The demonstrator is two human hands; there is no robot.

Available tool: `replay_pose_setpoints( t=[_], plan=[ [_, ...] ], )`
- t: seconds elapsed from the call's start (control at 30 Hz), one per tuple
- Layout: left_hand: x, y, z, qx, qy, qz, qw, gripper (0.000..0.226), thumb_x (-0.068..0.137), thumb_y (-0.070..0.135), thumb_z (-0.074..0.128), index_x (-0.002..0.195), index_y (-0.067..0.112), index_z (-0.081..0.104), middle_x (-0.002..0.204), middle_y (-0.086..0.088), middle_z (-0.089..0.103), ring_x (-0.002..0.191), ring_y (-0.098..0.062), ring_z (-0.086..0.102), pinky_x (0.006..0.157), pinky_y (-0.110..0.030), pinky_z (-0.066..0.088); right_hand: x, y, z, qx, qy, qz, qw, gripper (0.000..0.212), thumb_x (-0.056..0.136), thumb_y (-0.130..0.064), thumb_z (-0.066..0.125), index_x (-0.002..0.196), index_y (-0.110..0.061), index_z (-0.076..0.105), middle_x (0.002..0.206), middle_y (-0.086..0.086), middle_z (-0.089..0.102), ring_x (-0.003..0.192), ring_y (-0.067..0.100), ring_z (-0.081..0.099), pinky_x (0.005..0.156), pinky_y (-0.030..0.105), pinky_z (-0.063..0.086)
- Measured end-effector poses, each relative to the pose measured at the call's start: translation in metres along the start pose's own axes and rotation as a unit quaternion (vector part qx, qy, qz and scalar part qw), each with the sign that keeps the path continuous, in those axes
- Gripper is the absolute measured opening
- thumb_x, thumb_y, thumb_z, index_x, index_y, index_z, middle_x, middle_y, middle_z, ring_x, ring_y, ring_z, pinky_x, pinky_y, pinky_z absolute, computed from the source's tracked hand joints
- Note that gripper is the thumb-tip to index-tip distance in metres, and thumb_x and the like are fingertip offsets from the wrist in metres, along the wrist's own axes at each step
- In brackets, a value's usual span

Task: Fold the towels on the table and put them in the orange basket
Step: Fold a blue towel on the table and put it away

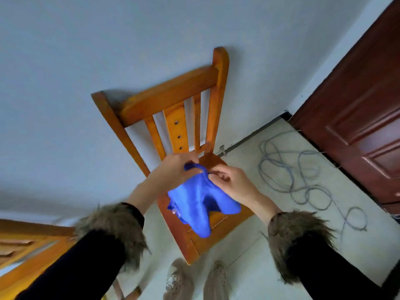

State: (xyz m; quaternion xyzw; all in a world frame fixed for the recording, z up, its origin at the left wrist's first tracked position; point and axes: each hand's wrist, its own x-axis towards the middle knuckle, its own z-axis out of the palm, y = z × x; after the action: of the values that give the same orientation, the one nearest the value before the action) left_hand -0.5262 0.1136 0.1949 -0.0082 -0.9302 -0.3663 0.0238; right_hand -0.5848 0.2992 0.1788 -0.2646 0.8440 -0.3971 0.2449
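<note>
Above the chair seat: you hold the blue towel (pixel 198 204) up in the air in both hands, its bunched top edge stretched between them.
Left hand (pixel 173 169): your fingers are curled round one twisted corner of the towel; a blue loop shows at the knuckles.
Right hand (pixel 229 182): your fingers (pixel 217 176) pinch the top of the cloth just beside the left hand; the two hands are near each other but not touching.
Towel: it hangs crumpled in two lobes, the lower end in front of the seat's front half. You cannot tell from this view whether it touches the seat.
Writing: no brand or label can be read on the towel; a small pale tag shows at its left fold, too blurred to read.
Chair (pixel 173 100): orange wood, slatted back against the pale wall, seat corner pointing towards your shoes (pixel 197 280).
Sleeves (pixel 112 230): black with brown fur cuffs, one on each wrist.
Open room: bare pale floor (pixel 249 278) lies to the right of the seat and in front of it.
Edges: a grey cable (pixel 303 176) lies looped on the floor between the chair and the dark red door (pixel 357 105); another piece of orange wooden furniture (pixel 26 252) stands at the lower left, near your left sleeve.
</note>
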Motion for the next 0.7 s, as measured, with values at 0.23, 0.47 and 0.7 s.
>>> replay_pose_setpoints(
  t=[0.23, 0.47, 0.7],
  plan=[
    [-0.065, 0.065, -0.094, -0.041, 0.053, -0.020, 0.998, 0.017, 0.084, 0.020, 0.067, 0.073, 0.028, 0.057, 0.066, 0.020, 0.054, 0.065, 0.004, 0.049, 0.061, -0.010, 0.035, -0.026, -0.123, -0.042, -0.058, 0.023, -0.138, 0.989, 0.008, 0.089, -0.015, 0.059, 0.084, -0.021, 0.061, 0.073, -0.015, 0.058, 0.071, -0.006, 0.054, 0.065, 0.005, 0.039],
    [-0.180, 0.140, -0.158, -0.047, 0.171, -0.060, 0.982, 0.007, 0.084, 0.021, 0.061, 0.081, 0.015, 0.062, 0.072, 0.007, 0.058, 0.067, -0.003, 0.049, 0.064, -0.007, 0.035, -0.067, -0.235, -0.029, -0.069, -0.004, -0.300, 0.951, 0.010, 0.090, -0.011, 0.055, 0.084, -0.017, 0.059, 0.080, -0.005, 0.063, 0.075, 0.005, 0.056, 0.070, 0.016, 0.042],
    [-0.325, 0.163, -0.198, 0.009, 0.316, -0.183, 0.931, 0.012, 0.088, 0.021, 0.059, 0.076, 0.022, 0.057, 0.073, 0.001, 0.059, 0.066, -0.008, 0.051, 0.060, -0.020, 0.042, -0.126, -0.334, 0.038, -0.125, -0.064, -0.410, 0.901, 0.008, 0.090, -0.026, 0.058, 0.084, -0.024, 0.064, 0.080, -0.013, 0.057, 0.073, 0.005, 0.052, 0.071, 0.024, 0.043]
  ],
)
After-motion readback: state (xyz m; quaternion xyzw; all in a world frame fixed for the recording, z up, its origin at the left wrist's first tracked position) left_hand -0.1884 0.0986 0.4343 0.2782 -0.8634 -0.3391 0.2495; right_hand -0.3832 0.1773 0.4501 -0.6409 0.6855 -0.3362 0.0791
